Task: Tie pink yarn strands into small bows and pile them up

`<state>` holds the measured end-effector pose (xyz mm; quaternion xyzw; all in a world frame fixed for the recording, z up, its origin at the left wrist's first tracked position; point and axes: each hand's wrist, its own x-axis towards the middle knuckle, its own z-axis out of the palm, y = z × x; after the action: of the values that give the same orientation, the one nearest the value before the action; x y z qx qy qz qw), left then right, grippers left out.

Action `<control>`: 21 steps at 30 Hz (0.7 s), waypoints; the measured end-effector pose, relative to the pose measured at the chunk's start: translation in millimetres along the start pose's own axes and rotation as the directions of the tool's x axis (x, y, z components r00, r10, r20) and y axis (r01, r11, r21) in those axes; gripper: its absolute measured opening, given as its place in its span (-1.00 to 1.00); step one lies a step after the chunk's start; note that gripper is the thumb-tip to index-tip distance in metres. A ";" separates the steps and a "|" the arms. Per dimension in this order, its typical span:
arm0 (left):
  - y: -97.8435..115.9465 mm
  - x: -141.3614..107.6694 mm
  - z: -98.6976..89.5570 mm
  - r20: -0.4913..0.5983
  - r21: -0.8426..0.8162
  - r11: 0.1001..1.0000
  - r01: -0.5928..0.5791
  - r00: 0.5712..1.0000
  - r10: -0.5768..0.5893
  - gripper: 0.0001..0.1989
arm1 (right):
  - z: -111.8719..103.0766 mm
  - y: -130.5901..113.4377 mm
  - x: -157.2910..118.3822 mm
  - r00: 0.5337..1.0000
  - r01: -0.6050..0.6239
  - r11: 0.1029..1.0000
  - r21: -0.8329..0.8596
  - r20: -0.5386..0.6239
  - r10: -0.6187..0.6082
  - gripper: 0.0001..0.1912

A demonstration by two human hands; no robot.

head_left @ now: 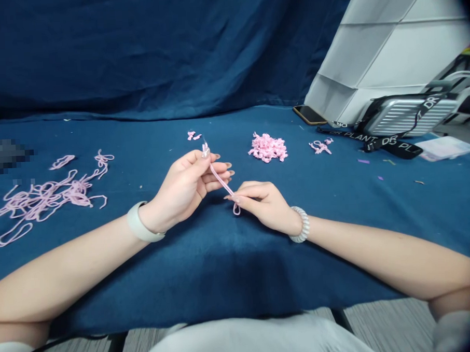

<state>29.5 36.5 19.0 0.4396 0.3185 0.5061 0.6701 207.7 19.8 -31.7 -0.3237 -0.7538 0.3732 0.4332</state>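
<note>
"Blue cloth (232,285) across the table, and what have those hands got?"

"One pink cord (221,177), held between them. Left hand (183,191) is nearly closed, pinching the upper end; right hand (265,208) pinches lower down, just above a small loop (236,210)."

"And around them?"

"One loose tangle of cord (45,200) left of the left hand. Ahead of the hands, two tiny pink knots (192,136), one heaped pile of pink knots (267,147), and one small pink cluster (320,147) further right."
</note>
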 end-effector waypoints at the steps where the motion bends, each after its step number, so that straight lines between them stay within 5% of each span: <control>1: -1.0 0.1 -0.6 0.004 0.004 1.000 -0.001 1.000 0.001 -0.91 | -0.4 0.3 0.2 1.000 -0.009 1.000 0.000 -0.008 0.009 -0.81; 21: -7.8 9.1 -8.5 -0.105 0.029 0.999 0.044 0.994 -0.041 -0.89 | -0.6 -0.1 0.1 0.982 -0.042 0.999 -0.012 -0.183 0.039 -0.88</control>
<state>27.8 46.7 8.6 0.4162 0.3705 0.5089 0.6562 208.1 20.0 -31.4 -0.3754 -0.7071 0.3445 0.4903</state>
